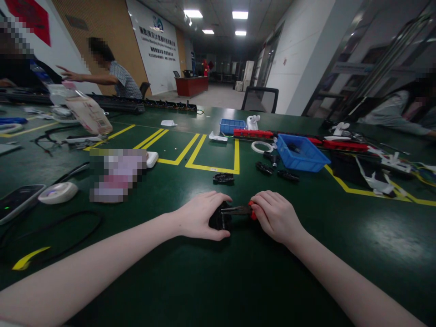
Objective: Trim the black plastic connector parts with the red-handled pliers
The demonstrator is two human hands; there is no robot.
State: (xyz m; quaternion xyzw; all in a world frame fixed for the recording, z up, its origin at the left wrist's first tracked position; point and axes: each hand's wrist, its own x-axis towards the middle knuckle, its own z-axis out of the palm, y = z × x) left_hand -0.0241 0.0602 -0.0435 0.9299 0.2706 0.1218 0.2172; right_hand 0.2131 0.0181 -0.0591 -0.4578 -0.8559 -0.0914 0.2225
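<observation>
My left hand (200, 215) is closed around a small black part (218, 220), its thumb and fingers gripping the two sides. In my right hand (277, 215) are pliers with red handles (253, 210). The pliers' long narrow metal jaws (238, 210) point left and reach the black part; whether they grip it I cannot tell. Most of the handles are hidden in my fist. Beyond my hands a similar black piece (223, 178) lies on the green table (190, 272).
Further right lie more black pieces (288, 175) beside a blue bin (303, 154) and a roll of white tape (262, 146). Red strips (254, 133) stretch behind them. At left are a cable (98, 222) and a white rounded device (58, 193). Other people sit around the table.
</observation>
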